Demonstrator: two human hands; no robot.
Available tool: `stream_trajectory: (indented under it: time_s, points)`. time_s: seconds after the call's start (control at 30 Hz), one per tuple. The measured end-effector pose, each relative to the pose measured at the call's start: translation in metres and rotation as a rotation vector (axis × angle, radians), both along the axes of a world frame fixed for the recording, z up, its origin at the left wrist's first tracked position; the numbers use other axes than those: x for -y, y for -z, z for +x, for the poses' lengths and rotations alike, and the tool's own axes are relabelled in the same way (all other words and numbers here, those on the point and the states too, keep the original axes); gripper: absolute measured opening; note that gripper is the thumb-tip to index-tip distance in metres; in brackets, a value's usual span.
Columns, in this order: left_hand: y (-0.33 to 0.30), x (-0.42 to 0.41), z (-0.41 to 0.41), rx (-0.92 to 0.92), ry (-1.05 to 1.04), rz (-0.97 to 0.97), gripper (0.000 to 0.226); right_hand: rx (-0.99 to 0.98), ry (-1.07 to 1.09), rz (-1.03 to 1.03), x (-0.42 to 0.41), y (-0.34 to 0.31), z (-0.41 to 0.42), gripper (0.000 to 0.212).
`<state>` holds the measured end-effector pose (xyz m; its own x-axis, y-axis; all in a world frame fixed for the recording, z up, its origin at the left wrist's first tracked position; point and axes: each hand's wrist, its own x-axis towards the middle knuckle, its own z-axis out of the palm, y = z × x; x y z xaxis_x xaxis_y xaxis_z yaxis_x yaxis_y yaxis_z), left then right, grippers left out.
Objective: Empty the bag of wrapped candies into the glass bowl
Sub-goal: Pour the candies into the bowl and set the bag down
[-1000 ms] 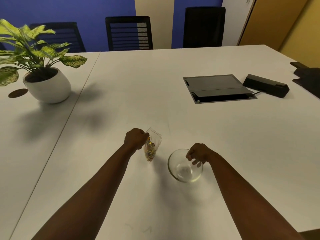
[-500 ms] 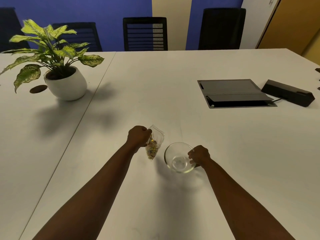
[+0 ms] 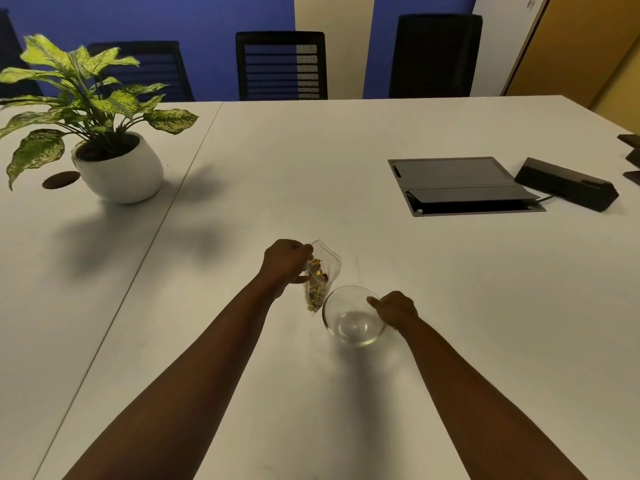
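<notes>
A small clear plastic bag of wrapped candies (image 3: 320, 275) hangs tilted above the white table (image 3: 346, 174), candies gathered in its lower end. My left hand (image 3: 286, 260) grips the bag by its upper part. Just right of the bag's lower end stands an empty glass bowl (image 3: 351, 327). My right hand (image 3: 394, 308) holds the bowl's right rim, thumb over the edge. The bag's bottom corner nearly touches the bowl's left rim.
A potted plant in a white pot (image 3: 117, 168) stands at the far left beside a round cable hole (image 3: 60, 179). A grey flip-up cable hatch (image 3: 460, 185) and a black box (image 3: 566, 188) lie at the right. Black chairs (image 3: 281, 65) line the far edge.
My right hand has drawn the bowl leftward until it sits right beside the bag. My left hand keeps holding the bag in much the same place. The camera view has shifted.
</notes>
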<state>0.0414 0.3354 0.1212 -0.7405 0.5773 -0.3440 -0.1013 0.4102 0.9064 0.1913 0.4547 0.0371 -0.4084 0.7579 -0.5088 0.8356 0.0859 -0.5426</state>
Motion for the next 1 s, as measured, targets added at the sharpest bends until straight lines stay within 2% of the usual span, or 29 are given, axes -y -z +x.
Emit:
stream_trajectory:
  time_s: [0.03, 0.1, 0.17, 0.23, 0.3, 0.43, 0.47, 0.5, 0.57, 0.6, 0.7, 0.8, 0.87, 1.0]
  points:
    - [-0.003, -0.002, 0.001, 0.024, 0.008, 0.025, 0.023, -0.018, -0.009, 0.107, 0.000, -0.003, -0.001, 0.042]
    - [-0.009, -0.006, 0.004, 0.079, 0.044, 0.083, 0.024, -0.276, 0.090, 0.176, -0.002, -0.012, -0.004, 0.040]
    - [-0.014, -0.009, 0.009, 0.128, 0.111, 0.137, 0.026, -0.633, 0.256, -0.084, -0.006, -0.021, -0.007, 0.026]
    - [-0.017, -0.012, 0.013, 0.171, 0.169, 0.178, 0.027, -0.810, 0.281, -0.498, -0.011, -0.026, -0.007, 0.025]
    - [-0.018, -0.015, 0.018, 0.223, 0.208, 0.228, 0.026, -0.835, 0.224, -0.775, -0.013, -0.028, -0.002, 0.037]
    - [-0.012, -0.020, 0.025, 0.280, 0.226, 0.286, 0.019, -0.884, 0.093, -0.953, -0.015, -0.018, 0.009, 0.069]
    - [-0.009, -0.020, 0.026, 0.293, 0.223, 0.284, 0.017, -0.895, 0.093, -0.938, -0.015, -0.016, 0.012, 0.068]
    - [-0.007, -0.020, 0.027, 0.311, 0.217, 0.285, 0.015, -0.896, 0.099, -0.895, -0.016, -0.015, 0.014, 0.058]
    - [0.000, -0.019, 0.026, 0.333, 0.192, 0.289, 0.023, -0.881, 0.126, -0.783, -0.018, -0.015, 0.017, 0.019]
    - [0.004, -0.019, 0.025, 0.338, 0.179, 0.290, 0.026, -0.868, 0.142, -0.720, -0.018, -0.016, 0.019, 0.006]
    - [0.017, -0.018, 0.024, 0.308, 0.166, 0.230, 0.020, -0.790, 0.138, -0.582, -0.023, -0.013, 0.022, 0.017]
    - [0.029, -0.016, 0.027, 0.268, 0.210, 0.112, 0.021, -0.675, 0.122, -0.438, -0.023, -0.014, 0.025, 0.041]
    - [0.035, -0.014, 0.029, 0.261, 0.265, 0.038, 0.021, -0.639, 0.085, -0.346, -0.021, -0.016, 0.026, 0.049]
    - [0.048, -0.008, 0.033, 0.201, 0.345, -0.130, 0.033, -0.527, -0.037, -0.109, -0.022, -0.012, 0.025, 0.058]
